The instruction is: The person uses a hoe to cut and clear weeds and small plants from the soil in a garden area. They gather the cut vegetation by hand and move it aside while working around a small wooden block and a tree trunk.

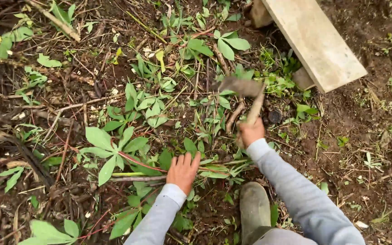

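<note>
The hoe [243,93] stands right of the middle of the scene, its wooden handle rising from the right hand [251,132] to a flat grey blade that is blurred and lies over the weeds on the far side of the hand. The right hand is clamped around the near end of the handle, fingers wrapped tight. The left hand [183,171] lies palm down, fingers together and stretched flat, pressing on a lying green stem [134,174] with reddish leaf stalks; it grips nothing. Both arms wear grey sleeves. A muddy rubber boot [254,208] stands near, between the two arms, on dark soil. Leafy plants with long, fingered leaves [110,147] spread to the left of the left hand. A pale wooden plank [316,41] lies slanted at the far right, well apart from the hoe.
</note>
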